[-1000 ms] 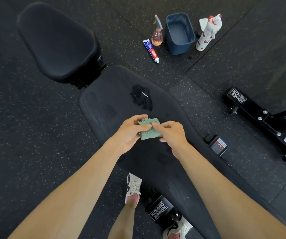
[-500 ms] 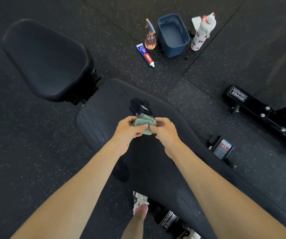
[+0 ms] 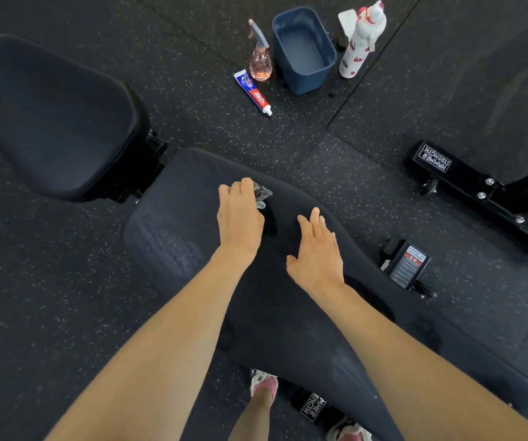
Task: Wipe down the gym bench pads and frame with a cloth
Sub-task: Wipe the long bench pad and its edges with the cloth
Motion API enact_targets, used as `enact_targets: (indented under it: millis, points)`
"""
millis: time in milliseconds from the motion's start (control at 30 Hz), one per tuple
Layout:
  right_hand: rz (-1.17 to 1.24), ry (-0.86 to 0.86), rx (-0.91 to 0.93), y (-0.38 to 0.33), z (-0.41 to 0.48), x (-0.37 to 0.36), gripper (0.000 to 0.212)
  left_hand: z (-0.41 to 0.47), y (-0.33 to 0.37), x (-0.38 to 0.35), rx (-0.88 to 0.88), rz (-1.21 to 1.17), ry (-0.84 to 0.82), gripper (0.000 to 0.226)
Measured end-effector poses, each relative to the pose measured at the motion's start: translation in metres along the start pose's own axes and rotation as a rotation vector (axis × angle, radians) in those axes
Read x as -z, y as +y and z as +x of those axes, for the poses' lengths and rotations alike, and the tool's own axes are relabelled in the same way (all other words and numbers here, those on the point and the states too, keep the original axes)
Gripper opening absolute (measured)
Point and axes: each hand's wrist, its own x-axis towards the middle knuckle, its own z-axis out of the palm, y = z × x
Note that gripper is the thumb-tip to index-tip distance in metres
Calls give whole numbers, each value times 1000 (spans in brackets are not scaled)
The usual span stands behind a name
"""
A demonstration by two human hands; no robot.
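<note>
Now the two hands have parted. Half a second back both pinched the folded green cloth between them above the bench. The left hand (image 3: pixel 240 214) alone has it now, fingers curled over it and pressing it onto the back pad (image 3: pixel 176 224), right where the wet patch showed. Only a crumpled edge of the cloth (image 3: pixel 262 193) pokes out at 1 o'clock from the knuckles, and a sliver of dark wet patch (image 3: pixel 270 222) shows at 4 o'clock. The right hand (image 3: pixel 318 246) has let go and holds nothing, fingers straight, low over the pad at 4 o'clock from the left. I cannot tell whether it touches. To my eye the folding is done and the wiping begins. The seat pad (image 3: pixel 49 116) at 10 o'clock and the frame (image 3: pixel 406 265) look yet to do.
</note>
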Motion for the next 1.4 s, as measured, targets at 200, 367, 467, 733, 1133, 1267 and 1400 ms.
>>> enact_targets:
  millis: [200,367,467,733,1133,1267,1400]
  points:
    - [16,-77,32,7,-4,11,85,-24,1,-1,-147,-35,-181,35]
    - [-157,-253,18,5,9,29,95,-23,1,16,-98,-172,-387,36]
    - [-247,-272,29,5,15,29,95,4,-12,32,-52,-151,-286,39]
    - [-208,-273,36,8,11,23,94,-4,-6,8,-59,-7,-119,46]
    - [-167,-282,20,6,11,26,94,-59,-21,12,-357,43,-193,50]
    - [-147,-260,32,10,7,21,97,-35,-23,3,-416,173,-178,48]
    - [-128,-238,46,12,5,19,97,-3,-6,-2,-183,119,-144,36]
